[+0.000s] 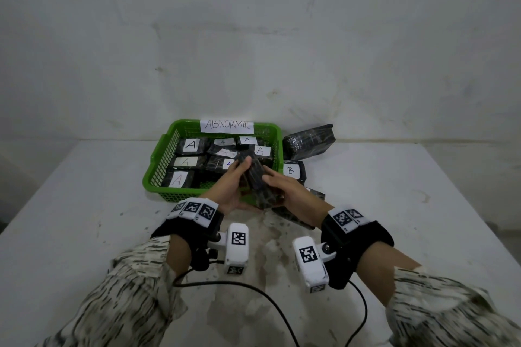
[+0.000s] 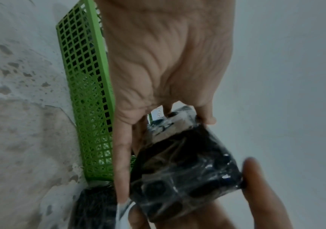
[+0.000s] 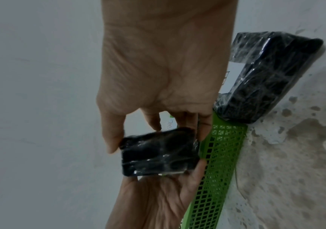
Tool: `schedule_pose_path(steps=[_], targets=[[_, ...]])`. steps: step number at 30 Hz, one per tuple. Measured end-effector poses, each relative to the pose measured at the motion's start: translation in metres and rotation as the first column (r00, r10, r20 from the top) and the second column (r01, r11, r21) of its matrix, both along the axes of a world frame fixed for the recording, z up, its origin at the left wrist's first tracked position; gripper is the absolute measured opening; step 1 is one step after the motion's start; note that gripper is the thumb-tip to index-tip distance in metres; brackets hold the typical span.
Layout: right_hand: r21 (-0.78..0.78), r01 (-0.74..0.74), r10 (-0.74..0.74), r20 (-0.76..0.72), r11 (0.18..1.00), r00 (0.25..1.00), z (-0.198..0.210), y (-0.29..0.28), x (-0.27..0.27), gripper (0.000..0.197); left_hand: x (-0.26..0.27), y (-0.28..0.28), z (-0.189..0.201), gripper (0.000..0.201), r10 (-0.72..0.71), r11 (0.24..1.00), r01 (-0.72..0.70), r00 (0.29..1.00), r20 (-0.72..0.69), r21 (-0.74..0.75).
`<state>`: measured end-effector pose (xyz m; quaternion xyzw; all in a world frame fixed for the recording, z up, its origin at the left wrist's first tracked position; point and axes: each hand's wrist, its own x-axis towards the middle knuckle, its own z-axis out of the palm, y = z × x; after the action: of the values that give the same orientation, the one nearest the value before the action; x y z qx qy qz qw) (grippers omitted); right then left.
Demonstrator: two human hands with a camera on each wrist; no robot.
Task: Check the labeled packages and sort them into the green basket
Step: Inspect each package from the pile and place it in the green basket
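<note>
stained white table [image 1: 84, 205], black package [image 1: 258, 177] gripped between both hands' fingers [image 1: 245, 162] (above green basket [image 1: 158, 160])

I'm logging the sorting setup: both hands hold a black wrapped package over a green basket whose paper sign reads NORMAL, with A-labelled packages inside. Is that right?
Not quite: the white paper sign on the green plastic mesh basket reads ABNORMAL, as the head view shows. The rest holds: the left hand and right hand hold a black film-wrapped package over it, A-labelled packages inside.
</note>
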<state>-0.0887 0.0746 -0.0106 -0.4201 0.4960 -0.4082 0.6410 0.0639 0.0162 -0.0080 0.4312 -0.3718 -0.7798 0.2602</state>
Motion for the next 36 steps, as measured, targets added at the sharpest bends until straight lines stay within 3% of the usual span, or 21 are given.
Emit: schedule_pose_path(steps=[4, 7, 12, 18, 22, 31, 36], targets=[[-0.010, 0.023, -0.023, 0.012, 1.000, 1.000, -0.001, 0.000, 0.008, 0.070, 0.003, -0.003, 0.003, 0.055, 0.020, 0.987, -0.004, 0.995, -0.101, 0.160], [-0.029, 0.111, -0.111, 0.021, 0.993, 0.994, 0.001, -0.003, 0.011, 0.060, 0.001, -0.002, 0.006, 0.052, 0.035, 0.975, -0.001, 0.988, -0.147, 0.223], [-0.044, 0.076, -0.076, 0.003, 0.996, 0.997, 0.005, -0.002, 0.011, 0.046, 0.000, -0.007, 0.007, 0.056, 0.080, 0.959, -0.040, 0.988, -0.134, 0.279], [-0.160, 0.156, -0.184, -0.178, 0.975, 0.967, 0.007, -0.006, 0.020, 0.042, -0.001, -0.010, 0.009, 0.064, 0.081, 0.954, -0.045, 0.991, -0.110, 0.297], [-0.087, 0.117, -0.131, -0.182, 0.989, 0.975, 0.006, -0.006, 0.015, 0.048, 0.002, -0.012, 0.012, 0.066, 0.059, 0.956, -0.030, 0.994, -0.093, 0.293], [-0.128, 0.054, -0.077, -0.177, 0.990, 0.981, 0.009, -0.001, 0.011, 0.044, 0.003, -0.012, 0.019, 0.058, 0.050, 0.959, -0.026, 0.996, -0.078, 0.281], [-0.195, 0.051, -0.099, -0.246, 0.980, 0.964, 0.005, -0.001, 0.012, 0.042, 0.004, -0.015, 0.017, 0.059, 0.069, 0.950, -0.037, 0.993, -0.094, 0.310]])
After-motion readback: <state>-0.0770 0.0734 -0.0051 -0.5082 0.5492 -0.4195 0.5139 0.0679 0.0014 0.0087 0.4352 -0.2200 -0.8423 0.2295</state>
